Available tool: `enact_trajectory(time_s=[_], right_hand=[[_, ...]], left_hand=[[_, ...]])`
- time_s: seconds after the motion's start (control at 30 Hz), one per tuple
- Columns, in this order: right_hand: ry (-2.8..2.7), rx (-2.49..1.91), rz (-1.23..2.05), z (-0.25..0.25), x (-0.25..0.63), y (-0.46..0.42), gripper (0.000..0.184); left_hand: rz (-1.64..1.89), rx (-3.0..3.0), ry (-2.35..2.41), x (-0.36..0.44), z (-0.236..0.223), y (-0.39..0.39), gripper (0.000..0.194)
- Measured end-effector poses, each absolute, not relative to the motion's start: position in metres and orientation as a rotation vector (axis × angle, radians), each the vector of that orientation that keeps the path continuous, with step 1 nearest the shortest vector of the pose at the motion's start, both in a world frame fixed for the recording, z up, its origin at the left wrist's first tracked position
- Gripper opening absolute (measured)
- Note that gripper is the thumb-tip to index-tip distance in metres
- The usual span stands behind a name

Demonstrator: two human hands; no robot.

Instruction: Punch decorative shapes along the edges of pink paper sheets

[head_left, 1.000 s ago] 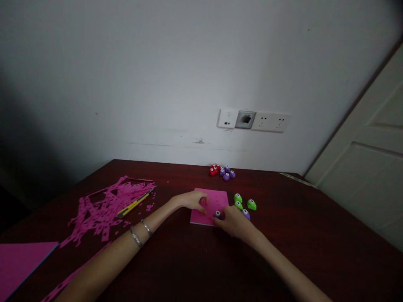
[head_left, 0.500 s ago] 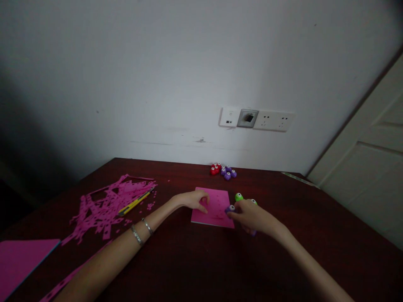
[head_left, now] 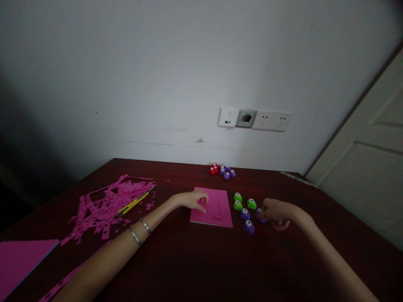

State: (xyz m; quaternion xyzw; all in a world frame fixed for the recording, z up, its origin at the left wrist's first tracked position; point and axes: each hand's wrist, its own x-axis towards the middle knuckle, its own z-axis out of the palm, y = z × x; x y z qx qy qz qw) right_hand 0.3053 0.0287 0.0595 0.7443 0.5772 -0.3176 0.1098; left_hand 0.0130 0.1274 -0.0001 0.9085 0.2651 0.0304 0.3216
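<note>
My left hand [head_left: 197,200] lies on a pink paper sheet [head_left: 222,201], its thumb and fingers apart. A column of small marks runs down the sheet, with a small pink piece or fold near its lower edge. To the right of the sheet, my right hand [head_left: 277,213] has its fingers closed on a purple craft punch [head_left: 260,215] standing on the table. Close by stand two more purple craft punches [head_left: 248,227] and three green craft punches [head_left: 238,205], each with a round white button on top.
Pink paper scraps [head_left: 107,205] are heaped on the left of the dark wooden table [head_left: 176,260], with a yellow cutter knife [head_left: 135,203] on them. More pink sheets [head_left: 22,264] lie at the near left. Red punches [head_left: 214,168] and purple punches [head_left: 227,172] sit by the wall.
My right hand has moved right, off the pink sheet, carrying the purple punch to beside the other punches. The green and purple punches it covered now show. My left hand has stayed put.
</note>
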Motion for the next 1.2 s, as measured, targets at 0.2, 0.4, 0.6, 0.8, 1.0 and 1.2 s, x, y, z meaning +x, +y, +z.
enact_trajectory(time_s=[0.2,0.4,0.6,0.8,1.0,1.2], right_hand=[[1.635,2.285,-0.946,0.047,0.306,0.033,0.009],[1.617,2.382,-0.872,0.051,0.307,0.031,0.011],[2.245,2.202,-0.474,0.080,0.273,0.012,0.018],[2.800,1.885,-0.285,0.043,0.215,0.017,0.023],[2.760,1.913,-0.113,-0.001,0.204,0.028,0.021],[2.703,2.010,-0.010,-0.009,0.201,0.025,0.020]], left_hand=[[0.070,2.400,0.695,0.013,-0.003,0.130,0.028],[0.065,2.405,0.702,0.013,0.000,0.127,0.028],[0.064,2.416,0.704,0.013,-0.003,0.130,0.033],[0.079,2.402,0.678,0.013,-0.004,0.132,0.034],[0.115,2.372,0.660,0.011,-0.006,0.134,0.029],[0.135,2.332,0.709,0.014,-0.003,0.134,0.023]])
